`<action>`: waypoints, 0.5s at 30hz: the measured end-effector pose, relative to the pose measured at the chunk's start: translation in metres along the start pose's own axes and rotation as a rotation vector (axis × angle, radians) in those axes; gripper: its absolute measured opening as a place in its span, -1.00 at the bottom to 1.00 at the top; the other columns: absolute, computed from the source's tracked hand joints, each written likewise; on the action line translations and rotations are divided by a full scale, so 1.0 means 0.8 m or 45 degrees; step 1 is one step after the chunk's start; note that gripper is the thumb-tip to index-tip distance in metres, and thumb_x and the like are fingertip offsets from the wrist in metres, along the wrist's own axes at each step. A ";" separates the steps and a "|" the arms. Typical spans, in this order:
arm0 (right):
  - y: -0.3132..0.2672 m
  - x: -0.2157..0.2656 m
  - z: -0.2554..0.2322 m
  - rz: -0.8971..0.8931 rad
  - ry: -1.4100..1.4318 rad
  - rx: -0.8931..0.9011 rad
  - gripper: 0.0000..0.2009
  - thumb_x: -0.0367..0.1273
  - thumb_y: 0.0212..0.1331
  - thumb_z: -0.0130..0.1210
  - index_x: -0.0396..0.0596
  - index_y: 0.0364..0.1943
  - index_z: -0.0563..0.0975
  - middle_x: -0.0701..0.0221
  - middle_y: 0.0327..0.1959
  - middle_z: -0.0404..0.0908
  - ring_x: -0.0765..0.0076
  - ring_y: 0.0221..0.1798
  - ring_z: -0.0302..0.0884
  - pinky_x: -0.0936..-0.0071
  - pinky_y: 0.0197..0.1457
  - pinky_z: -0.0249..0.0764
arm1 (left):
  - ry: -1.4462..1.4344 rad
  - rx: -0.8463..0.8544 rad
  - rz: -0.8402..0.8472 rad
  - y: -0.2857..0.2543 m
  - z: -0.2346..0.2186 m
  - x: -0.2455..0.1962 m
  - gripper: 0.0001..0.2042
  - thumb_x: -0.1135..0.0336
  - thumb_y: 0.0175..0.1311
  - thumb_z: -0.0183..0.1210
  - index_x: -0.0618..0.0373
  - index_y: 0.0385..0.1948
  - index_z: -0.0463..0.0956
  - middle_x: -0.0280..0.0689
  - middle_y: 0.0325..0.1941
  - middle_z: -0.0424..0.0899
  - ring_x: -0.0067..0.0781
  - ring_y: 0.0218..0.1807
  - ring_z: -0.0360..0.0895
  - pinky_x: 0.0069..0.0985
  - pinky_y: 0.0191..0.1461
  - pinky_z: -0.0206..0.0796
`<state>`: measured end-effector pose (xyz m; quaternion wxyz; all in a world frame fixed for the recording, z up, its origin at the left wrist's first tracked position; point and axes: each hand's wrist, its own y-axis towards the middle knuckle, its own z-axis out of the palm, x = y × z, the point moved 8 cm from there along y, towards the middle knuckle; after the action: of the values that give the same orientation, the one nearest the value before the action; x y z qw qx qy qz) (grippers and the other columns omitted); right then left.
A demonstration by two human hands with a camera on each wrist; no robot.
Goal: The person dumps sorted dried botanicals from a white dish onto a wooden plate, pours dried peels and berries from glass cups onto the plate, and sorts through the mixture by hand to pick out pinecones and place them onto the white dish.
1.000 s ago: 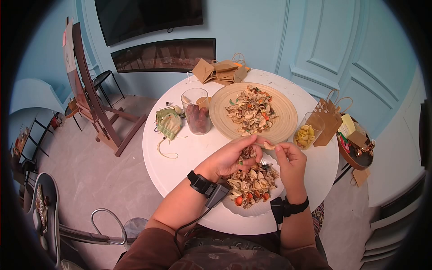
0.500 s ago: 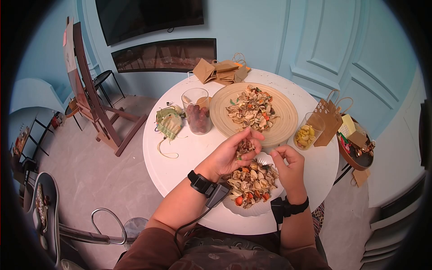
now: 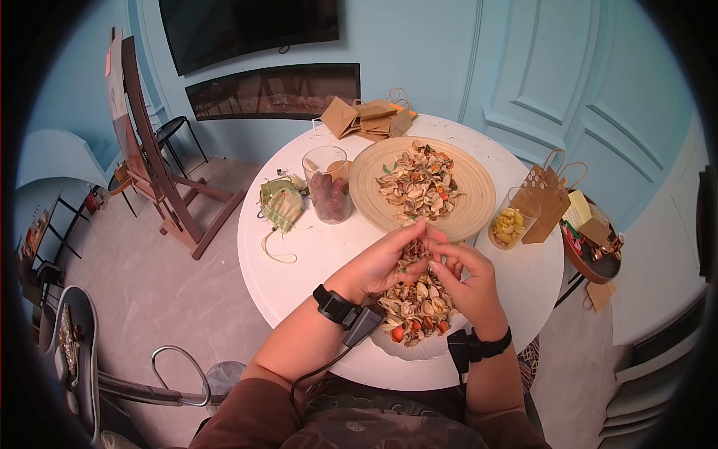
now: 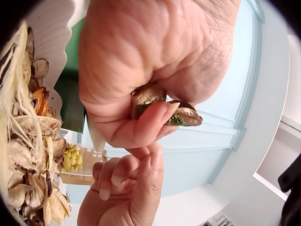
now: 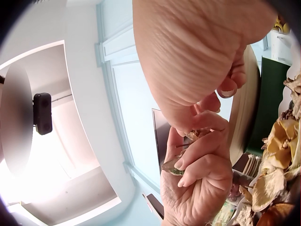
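My left hand (image 3: 381, 263) holds a small handful of dried potpourri (image 4: 189, 115) in its curled fingers; a brown pod-like piece and a green bit stick out. My right hand (image 3: 479, 288) is brought up against it, its thumb and forefinger pinching at a brown dried piece (image 5: 199, 134) among the left fingers. Below both hands stands a white scalloped bowl (image 3: 404, 352), heaped with dried petals (image 3: 419, 308) and some orange pieces. Just beyond is a round wooden plate (image 3: 366, 183) with another pile of potpourri (image 3: 419, 183).
A clear cup of dark reddish balls (image 3: 327, 193) and green drawstring pouches (image 3: 282, 206) stand left of the plate. To its right are a cup of yellow pieces (image 3: 507, 228) and a paper bag (image 3: 546, 198). More paper bags (image 3: 366, 118) lie at the table's far edge.
My right hand first held a pale petal beside the left hand, then lowered toward the bowl's far rim, and has now moved left to the left hand. The left hand keeps its handful.
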<state>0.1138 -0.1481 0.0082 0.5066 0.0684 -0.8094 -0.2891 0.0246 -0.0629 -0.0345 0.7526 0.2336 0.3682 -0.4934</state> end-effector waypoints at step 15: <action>-0.001 -0.003 -0.004 -0.039 -0.070 -0.081 -0.90 -0.59 0.12 0.25 -0.18 -0.29 0.63 0.54 -0.54 0.36 0.67 -0.53 0.24 0.64 -0.45 0.20 | 0.078 0.070 -0.030 0.000 0.009 0.004 -0.55 -0.04 0.56 -0.19 0.19 -0.01 0.47 -0.36 -0.28 0.55 -0.72 -0.56 0.28 -0.77 -0.60 0.09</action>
<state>0.1172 -0.1492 0.0066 0.4817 0.0567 -0.8121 -0.3244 0.0275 -0.0697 -0.0322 0.7284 0.2647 0.3802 -0.5049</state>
